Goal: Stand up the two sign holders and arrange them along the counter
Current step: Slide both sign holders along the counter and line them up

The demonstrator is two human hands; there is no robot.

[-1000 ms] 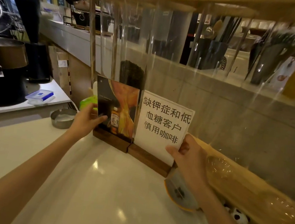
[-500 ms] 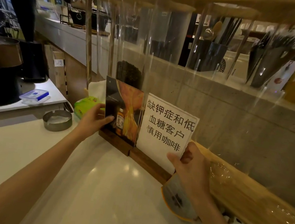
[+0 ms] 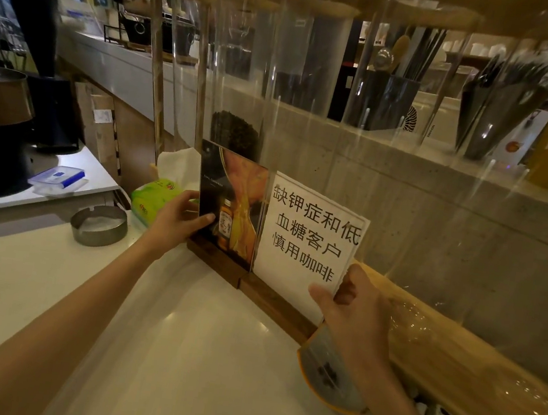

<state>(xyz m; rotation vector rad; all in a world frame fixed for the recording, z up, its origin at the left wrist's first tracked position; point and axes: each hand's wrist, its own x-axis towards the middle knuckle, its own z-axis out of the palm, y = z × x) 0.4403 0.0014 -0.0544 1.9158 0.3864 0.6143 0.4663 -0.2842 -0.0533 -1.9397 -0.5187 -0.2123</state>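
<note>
While both sign holders already stand upright, worth judging how they will handle. Likely bottom-heavy: dark wooden bases, thin clear panels above, stiff but probably slick and easy to smudge or scratch. Best taken low on a panel edge, or by the base itself, to slide without tipping.

Left hand (image 3: 177, 221) closed lightly on the left edge of the poster sign holder (image 3: 229, 207), thumb across its front face, fingers behind. Right hand (image 3: 355, 308) pinching the lower right corner of the text sign holder (image 3: 309, 242), thumb in front, fingers curled behind.

Relative to the poster sign holder: text sign holder just to the right, bases touching end to end; round metal ashtray (image 3: 99, 225) to the left and nearer; green tissue pack (image 3: 151, 199) just left, beside the left hand; tall clear tubes with dark coffee beans (image 3: 235, 132) directly behind.

White desk (image 3: 179, 351) glossy and smooth, so bases should slide readily. Wooden ledge (image 3: 455, 350) close behind the text sign holder, leaving little room backward. Orange-rimmed item under the right wrist, not identifiable.
</note>
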